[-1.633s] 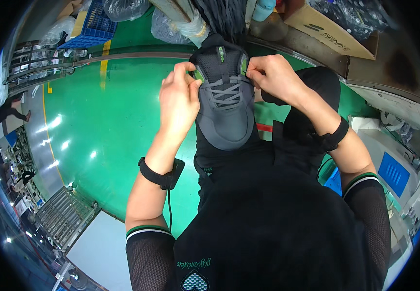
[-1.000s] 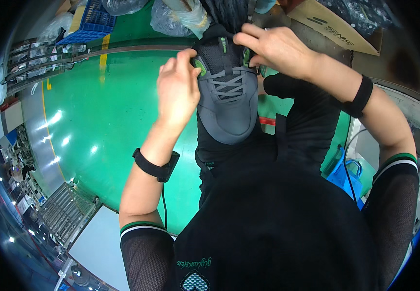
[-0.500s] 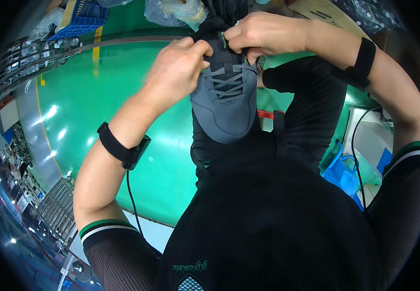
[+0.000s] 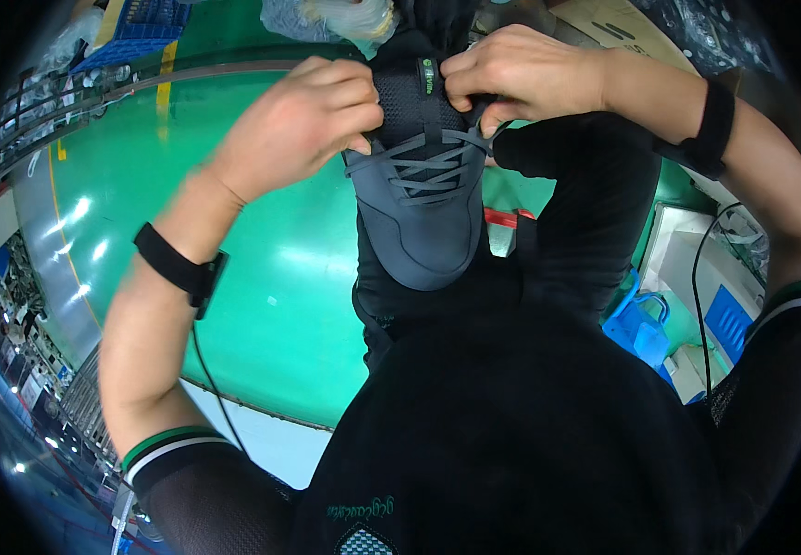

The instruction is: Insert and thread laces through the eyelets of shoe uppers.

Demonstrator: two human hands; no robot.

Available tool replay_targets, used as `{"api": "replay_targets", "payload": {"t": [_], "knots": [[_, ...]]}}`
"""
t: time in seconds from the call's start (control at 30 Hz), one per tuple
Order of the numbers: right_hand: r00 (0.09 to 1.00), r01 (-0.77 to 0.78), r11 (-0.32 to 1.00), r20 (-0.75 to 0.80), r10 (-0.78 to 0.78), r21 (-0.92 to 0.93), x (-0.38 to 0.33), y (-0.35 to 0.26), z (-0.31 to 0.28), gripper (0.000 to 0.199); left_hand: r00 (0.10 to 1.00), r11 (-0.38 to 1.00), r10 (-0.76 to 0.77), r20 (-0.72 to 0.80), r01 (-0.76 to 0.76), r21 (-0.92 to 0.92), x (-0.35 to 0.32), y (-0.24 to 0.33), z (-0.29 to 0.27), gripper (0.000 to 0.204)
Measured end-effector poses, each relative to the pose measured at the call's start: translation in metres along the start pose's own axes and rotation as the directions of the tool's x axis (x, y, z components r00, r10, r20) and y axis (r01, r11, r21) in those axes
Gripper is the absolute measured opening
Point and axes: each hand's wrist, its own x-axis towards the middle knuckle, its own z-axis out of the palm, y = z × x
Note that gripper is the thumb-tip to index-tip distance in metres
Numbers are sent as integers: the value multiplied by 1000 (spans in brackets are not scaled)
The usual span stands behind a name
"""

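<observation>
A dark grey sneaker [image 4: 419,236] lies over my lap and leg, its toe pointing toward me. Flat grey shoelaces [image 4: 430,176] criss-cross its front, and a black mesh tongue [image 4: 403,106] with a small green-marked label stands above them. On the left edge of the opening, my left hand [image 4: 322,116] is closed, its thumb and fingers pinching the upper near the top eyelets. My right hand [image 4: 511,79] grips the opposite edge between thumb and fingers. Fingertips of both hands are partly hidden, so whether they also catch a lace is unclear.
A green floor [image 4: 280,231] spreads to the left, with a blue crate [image 4: 141,32] at the far left. Plastic bags [image 4: 336,18] and a cardboard box [image 4: 618,28] are at the far side. A blue plastic item [image 4: 641,328] sits right, near a black cable [image 4: 696,277].
My left hand has shifted left, from beside the tongue to the shoe's outer edge, uncovering more of the tongue. The sneaker has moved slightly left and toward me. My right hand keeps its grip.
</observation>
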Motion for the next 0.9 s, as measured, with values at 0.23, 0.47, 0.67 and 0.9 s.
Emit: {"api": "replay_targets", "payload": {"t": [0.23, 0.47, 0.67, 0.9], "knots": [[995, -9, 945, -92, 42, 328, -6, 4, 16, 23, 966, 982, -70, 251, 111, -154, 14, -3, -6, 22], [999, 37, 999, 21, -38, 37, 0, 3, 2, 13, 917, 946, -213, 338, 280, -165, 21, 0, -7, 17], [883, -422, 816, 381, 273, 395, 17, 1, -9, 17, 748, 827, -374, 548, 537, -168, 39, 6, -13, 14], [798, -602, 749, 189, 572, 276, 22, -19, 16, 10, 595, 713, -555, 581, 700, -37, 56, 12, -5, 15]]}}
